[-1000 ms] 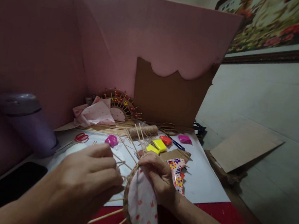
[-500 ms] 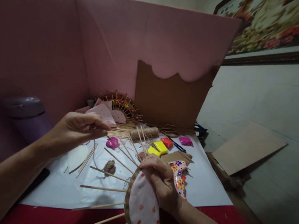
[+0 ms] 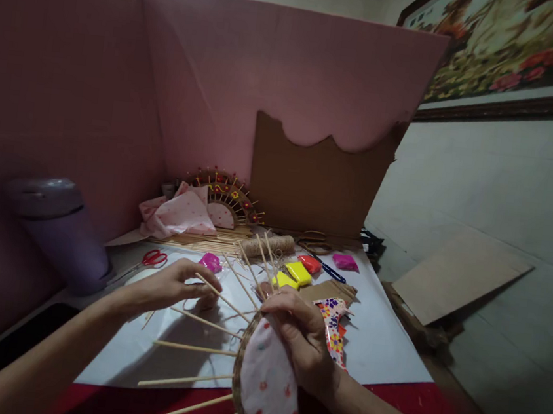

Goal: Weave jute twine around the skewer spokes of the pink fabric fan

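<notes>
Two bare hands are over the bench (image 3: 401, 404), whose red cover shows along the near edge below a white sheet (image 3: 384, 356). The right hand (image 3: 299, 341) grasps a half-round piece (image 3: 271, 381), thumb on its spotted pale fabric and fingers over the upper end of its brown curved rim. This piece is held up at the middle of the bench's near edge, its rim facing left, and thin sticks (image 3: 195, 348) fan outward from that rim. The left hand (image 3: 193, 287) is among the upper sticks with its fingers bent, one stick crossing in front of the fingertips; I cannot tell whether it grips anything.

Just beyond the right hand, toward the bench's right edge, lie a flower-printed object (image 3: 333, 328) and a scrap of cardboard (image 3: 329, 293). Farther back are yellow packets (image 3: 298, 273), a red packet (image 3: 309, 264), a blue cutter (image 3: 333, 271) and, near the far right corner, a magenta packet (image 3: 345, 262). A roll of twine (image 3: 272, 245) lies toward the far edge, near a decorated fan (image 3: 244, 205) and crumpled pink fabric (image 3: 181, 213) at the far left corner. Red-handled scissors (image 3: 154, 258) lie near the left edge, beside a purple bottle (image 3: 66, 237).
</notes>
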`<state>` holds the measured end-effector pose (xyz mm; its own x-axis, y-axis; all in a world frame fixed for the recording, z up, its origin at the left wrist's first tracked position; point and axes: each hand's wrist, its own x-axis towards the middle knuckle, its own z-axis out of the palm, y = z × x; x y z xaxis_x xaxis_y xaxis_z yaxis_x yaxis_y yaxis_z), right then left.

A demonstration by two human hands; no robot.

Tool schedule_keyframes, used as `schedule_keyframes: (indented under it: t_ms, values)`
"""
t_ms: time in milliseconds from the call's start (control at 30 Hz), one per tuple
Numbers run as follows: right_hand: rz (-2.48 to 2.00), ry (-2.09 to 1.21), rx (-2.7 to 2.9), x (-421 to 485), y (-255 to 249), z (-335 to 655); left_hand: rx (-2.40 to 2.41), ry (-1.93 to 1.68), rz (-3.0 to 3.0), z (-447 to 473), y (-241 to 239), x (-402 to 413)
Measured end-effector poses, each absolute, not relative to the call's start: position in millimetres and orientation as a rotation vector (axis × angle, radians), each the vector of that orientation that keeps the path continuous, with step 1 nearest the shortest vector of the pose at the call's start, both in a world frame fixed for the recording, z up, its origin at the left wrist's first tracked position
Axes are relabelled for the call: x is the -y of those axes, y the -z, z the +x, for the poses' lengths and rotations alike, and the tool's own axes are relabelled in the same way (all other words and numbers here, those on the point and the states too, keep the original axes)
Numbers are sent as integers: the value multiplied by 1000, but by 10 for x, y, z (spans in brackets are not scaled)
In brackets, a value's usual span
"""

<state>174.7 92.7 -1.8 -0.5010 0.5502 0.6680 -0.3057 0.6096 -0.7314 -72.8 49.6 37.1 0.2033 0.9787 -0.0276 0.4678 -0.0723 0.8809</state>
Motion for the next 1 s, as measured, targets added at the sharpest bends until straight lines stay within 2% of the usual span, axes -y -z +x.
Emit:
schedule_keyframes:
  t_ms: [100,267,533,1000]
  values:
    - [-203,-1034,1830,-930,17,1749,-1110,-901,1498,-460,-357,-467]
    - [-246,-1064,1827,-938,51,1745,-953,-989,1227,-180,-333,-439]
    - [-277,-1101,1812,-935,74,1738,-1056,-1083,1066,-94,-136,-446]
    - [-376,-1335,1645,-868,91,1706,-1015,-1243,665,156,-88,-329]
